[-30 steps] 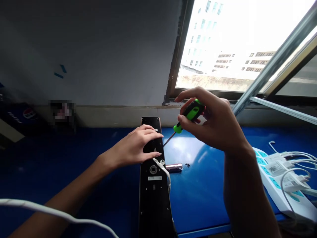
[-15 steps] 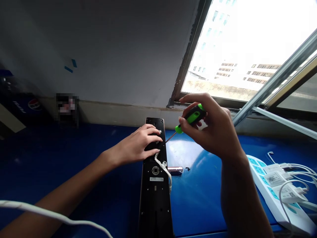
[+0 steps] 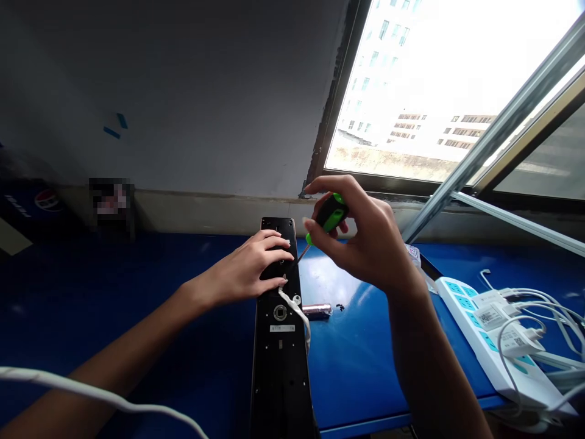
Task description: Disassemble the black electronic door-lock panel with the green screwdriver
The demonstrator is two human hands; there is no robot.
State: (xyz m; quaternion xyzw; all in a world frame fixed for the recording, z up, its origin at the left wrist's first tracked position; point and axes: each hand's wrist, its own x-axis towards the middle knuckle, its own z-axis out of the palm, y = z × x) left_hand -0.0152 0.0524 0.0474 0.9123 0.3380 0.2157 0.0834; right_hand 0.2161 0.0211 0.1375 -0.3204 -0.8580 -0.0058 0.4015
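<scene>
Green-black screwdriver (image 3: pixel 332 212), tip unclear; right hand (image 3: pixel 363 241) grips it; left hand (image 3: pixel 247 266), spread, partly hides black panel (image 3: pixel 280 375)

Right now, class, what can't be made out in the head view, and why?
In the head view:
Panel: near end cut off by the bottom edge; area under the left hand hidden by that hand.
Screwdriver: tip too small and dark to tell whether it touches the panel.
Black specks: too small to identify.

Glossy blue tabletop (image 3: pixel 356 372) is giving me passage between long black slab (image 3: pixel 278 378) and white plastic power strip (image 3: pixel 497 361); shiny pinkish cylinder (image 3: pixel 317 311) is partly obstructing.
</scene>
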